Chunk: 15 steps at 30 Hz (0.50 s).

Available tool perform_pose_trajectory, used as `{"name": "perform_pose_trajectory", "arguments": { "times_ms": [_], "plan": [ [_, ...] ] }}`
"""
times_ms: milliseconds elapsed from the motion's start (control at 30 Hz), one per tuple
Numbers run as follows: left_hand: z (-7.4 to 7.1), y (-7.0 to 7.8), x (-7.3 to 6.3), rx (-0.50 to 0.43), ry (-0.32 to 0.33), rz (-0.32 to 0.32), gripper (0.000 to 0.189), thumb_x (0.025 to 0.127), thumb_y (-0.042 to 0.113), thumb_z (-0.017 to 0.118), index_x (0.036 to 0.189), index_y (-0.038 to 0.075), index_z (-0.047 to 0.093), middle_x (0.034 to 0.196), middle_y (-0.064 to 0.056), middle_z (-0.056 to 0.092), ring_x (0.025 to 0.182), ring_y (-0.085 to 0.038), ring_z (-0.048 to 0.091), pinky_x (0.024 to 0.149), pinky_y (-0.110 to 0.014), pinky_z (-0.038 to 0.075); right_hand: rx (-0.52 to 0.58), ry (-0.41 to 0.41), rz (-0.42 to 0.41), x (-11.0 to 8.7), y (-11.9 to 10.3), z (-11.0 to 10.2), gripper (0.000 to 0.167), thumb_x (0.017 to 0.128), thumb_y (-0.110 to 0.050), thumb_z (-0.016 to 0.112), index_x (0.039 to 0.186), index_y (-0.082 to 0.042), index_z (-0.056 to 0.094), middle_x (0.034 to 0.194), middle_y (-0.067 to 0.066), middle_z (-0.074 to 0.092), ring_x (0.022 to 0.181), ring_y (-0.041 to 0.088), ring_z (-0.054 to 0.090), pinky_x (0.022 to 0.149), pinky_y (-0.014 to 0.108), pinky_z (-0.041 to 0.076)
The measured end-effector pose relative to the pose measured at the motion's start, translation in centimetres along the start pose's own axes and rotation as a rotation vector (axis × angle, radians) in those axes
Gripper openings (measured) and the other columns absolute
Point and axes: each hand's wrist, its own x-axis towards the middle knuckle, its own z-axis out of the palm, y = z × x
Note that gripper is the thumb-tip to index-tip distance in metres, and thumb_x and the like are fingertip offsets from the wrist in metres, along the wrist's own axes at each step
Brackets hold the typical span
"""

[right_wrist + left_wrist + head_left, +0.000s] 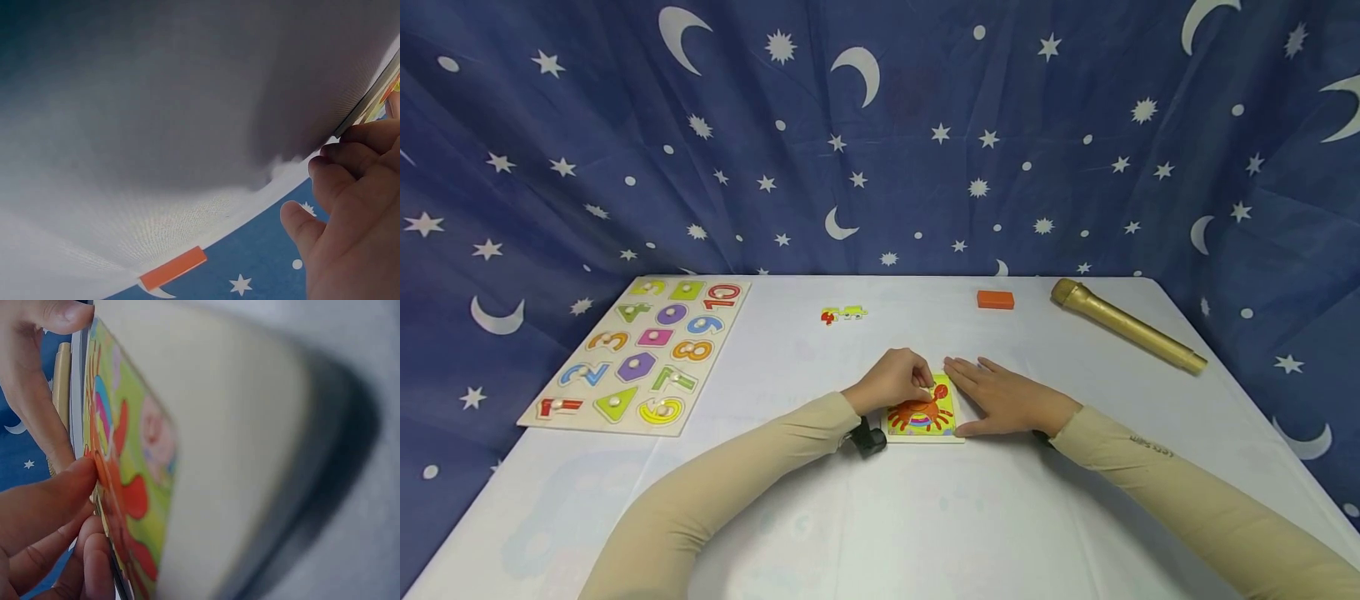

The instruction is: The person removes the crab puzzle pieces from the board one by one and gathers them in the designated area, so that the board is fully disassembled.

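Observation:
A small crab puzzle [917, 417] with a yellow-green ground and a pale wooden border lies on the table before me. My left hand [895, 379] reaches over its upper left part; thumb and fingers pinch an orange puzzle piece [95, 464] at the picture's surface, mostly hidden by the fingertips. Along the puzzle's right edge rests my right hand [1003, 398], palm down with fingers extended. In the right wrist view, its fingertips [331, 153] lie close to the board's edge. Farther back sit loose puzzle pieces [844, 314], yellow-green with a red part.
On the left lies a large board [658, 358] of knobbed numbers and shapes. An orange block [996, 300] stands near the back edge, and a gold microphone [1127, 327] lies at the back right. A blue curtain [880, 150] with moons and stars hangs behind the white table.

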Motion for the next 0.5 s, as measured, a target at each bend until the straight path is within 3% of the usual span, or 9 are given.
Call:
{"name": "perform_pose_trajectory", "arguments": {
  "times_ms": [500],
  "plan": [
    [0.00, 0.05, -0.01, -0.013, 0.009, 0.013, 0.010, 0.074, 0.010, 0.079, 0.078, 0.007, 0.070, 0.072, 0.000, 0.065, 0.064, -0.003, 0.051, 0.060, -0.013, 0.043, 0.007, -0.009, -0.007, -0.11, 0.04, -0.23, 0.101, 0.081, -0.072, 0.048, 0.150, -0.004, 0.017, 0.158, 0.011, 0.016, 0.145, 0.026, 0.018, 0.116, 0.051, 0.018]
  ]
}}
